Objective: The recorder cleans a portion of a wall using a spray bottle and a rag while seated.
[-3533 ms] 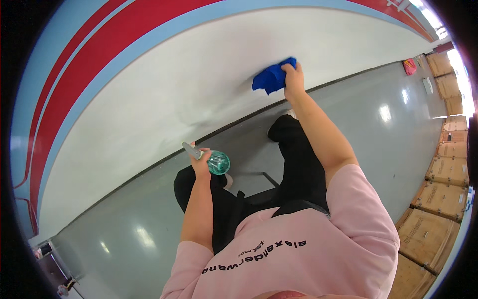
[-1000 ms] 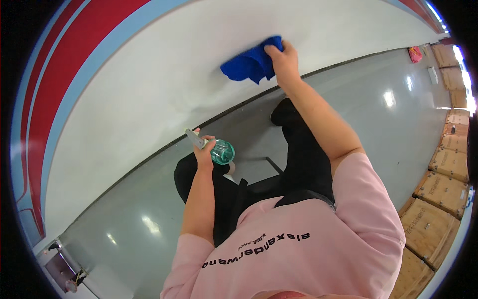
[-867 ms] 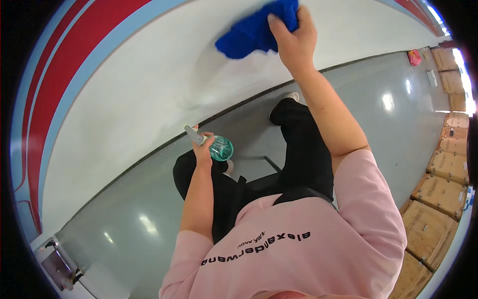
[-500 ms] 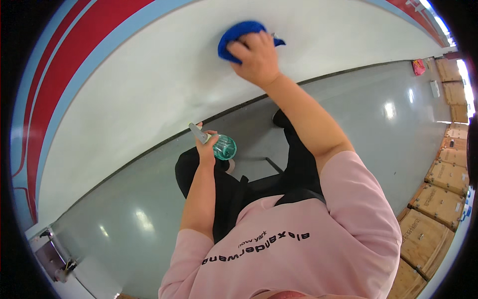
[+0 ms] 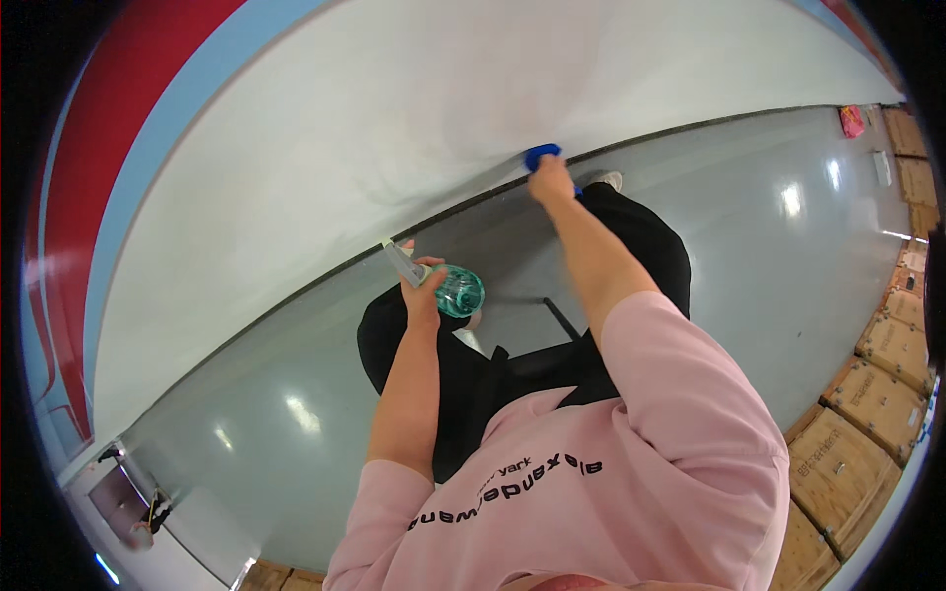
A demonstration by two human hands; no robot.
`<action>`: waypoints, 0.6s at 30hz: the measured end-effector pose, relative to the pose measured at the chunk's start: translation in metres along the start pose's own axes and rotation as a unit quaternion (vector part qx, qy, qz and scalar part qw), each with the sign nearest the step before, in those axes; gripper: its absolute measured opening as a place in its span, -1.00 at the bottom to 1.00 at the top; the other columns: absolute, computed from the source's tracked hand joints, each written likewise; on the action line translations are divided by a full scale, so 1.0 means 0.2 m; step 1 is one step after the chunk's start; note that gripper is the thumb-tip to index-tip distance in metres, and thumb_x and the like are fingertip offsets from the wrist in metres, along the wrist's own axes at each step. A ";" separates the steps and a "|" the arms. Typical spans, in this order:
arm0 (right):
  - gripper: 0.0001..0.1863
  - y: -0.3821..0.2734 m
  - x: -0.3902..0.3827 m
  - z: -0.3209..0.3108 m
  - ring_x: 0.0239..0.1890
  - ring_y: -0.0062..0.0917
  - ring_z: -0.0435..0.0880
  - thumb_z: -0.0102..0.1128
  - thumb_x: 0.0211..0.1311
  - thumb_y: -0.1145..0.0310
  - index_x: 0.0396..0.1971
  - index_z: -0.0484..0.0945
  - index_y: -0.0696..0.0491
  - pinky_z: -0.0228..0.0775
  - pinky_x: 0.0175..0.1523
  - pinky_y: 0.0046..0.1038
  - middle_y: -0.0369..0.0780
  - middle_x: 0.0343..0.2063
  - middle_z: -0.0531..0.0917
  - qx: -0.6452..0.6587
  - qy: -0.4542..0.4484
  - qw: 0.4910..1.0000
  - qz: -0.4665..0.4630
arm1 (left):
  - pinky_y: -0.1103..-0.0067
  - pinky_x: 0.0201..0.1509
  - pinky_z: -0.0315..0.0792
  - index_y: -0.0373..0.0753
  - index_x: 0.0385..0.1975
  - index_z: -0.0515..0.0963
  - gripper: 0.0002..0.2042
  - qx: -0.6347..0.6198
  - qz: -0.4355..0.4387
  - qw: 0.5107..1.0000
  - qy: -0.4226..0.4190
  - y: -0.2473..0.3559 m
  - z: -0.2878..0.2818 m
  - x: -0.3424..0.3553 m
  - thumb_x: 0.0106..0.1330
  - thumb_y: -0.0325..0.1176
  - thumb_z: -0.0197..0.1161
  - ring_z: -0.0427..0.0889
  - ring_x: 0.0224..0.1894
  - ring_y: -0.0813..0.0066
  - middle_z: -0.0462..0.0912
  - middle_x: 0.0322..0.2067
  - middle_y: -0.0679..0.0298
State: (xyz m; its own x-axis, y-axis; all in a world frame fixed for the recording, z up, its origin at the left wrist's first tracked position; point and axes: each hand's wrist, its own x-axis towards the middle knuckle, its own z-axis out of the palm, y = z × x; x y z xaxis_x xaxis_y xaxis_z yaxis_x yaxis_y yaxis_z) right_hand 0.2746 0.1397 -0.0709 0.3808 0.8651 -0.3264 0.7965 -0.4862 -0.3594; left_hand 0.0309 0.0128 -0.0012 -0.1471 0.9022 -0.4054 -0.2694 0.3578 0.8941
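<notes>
Green, probably light yet slick, the spray bottle (image 5: 460,292) is near the wall (image 5: 325,148); I see the left hand (image 5: 422,295), fingers around its neck, the surest hold. Rightward, at the wall's foot, the right hand (image 5: 553,181) grips a blue cloth (image 5: 541,156), likely soft, best bunched.

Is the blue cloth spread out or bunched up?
Bunched up, it seems: the blue cloth shows only as a small patch past the right hand and a scrap beside it.
</notes>
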 end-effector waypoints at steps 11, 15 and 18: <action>-0.62 0.15 0.32 0.09 -0.24 -0.30 0.54 0.08 -0.13 0.35 -0.22 0.42 0.14 0.38 -0.20 -0.37 -0.09 -0.29 0.54 0.179 -0.076 0.975 0.111 | 0.44 -0.01 0.19 -0.08 0.02 0.20 -0.38 -0.046 -0.032 0.996 -0.074 -0.01 0.19 0.02 -0.13 -0.64 0.16 0.44 -0.18 0.38 0.45 -0.38 0.27; -0.52 -0.57 -0.24 0.36 -0.22 -0.35 0.51 0.16 -0.19 0.39 -0.16 0.39 0.22 0.35 -0.14 -0.38 -0.05 -0.28 0.52 0.405 -0.201 0.889 0.065 | 0.50 -0.07 0.23 -0.13 0.07 0.14 -0.33 -0.020 -0.023 0.999 -0.028 0.00 0.04 0.01 -0.14 -0.63 0.17 0.43 -0.22 0.43 0.45 -0.37 0.26; -0.54 -0.57 -0.22 0.42 -0.25 -0.36 0.52 0.15 -0.18 0.39 -0.18 0.40 0.22 0.36 -0.17 -0.38 -0.06 -0.29 0.53 0.443 -0.231 0.865 0.056 | 0.56 -0.10 0.24 -0.16 0.11 0.10 -0.29 -0.032 -0.026 0.999 -0.022 -0.02 0.04 0.01 -0.15 -0.60 0.19 0.41 -0.25 0.48 0.44 -0.38 0.26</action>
State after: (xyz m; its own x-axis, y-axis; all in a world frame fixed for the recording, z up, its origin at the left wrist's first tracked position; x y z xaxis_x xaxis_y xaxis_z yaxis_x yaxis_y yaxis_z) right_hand 0.1271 0.1477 -0.0892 0.0413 0.7640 -0.6439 0.0170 -0.6449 -0.7641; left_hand 0.0399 0.0156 -0.0046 -0.0895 0.8933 -0.4404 -0.3363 0.3891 0.8576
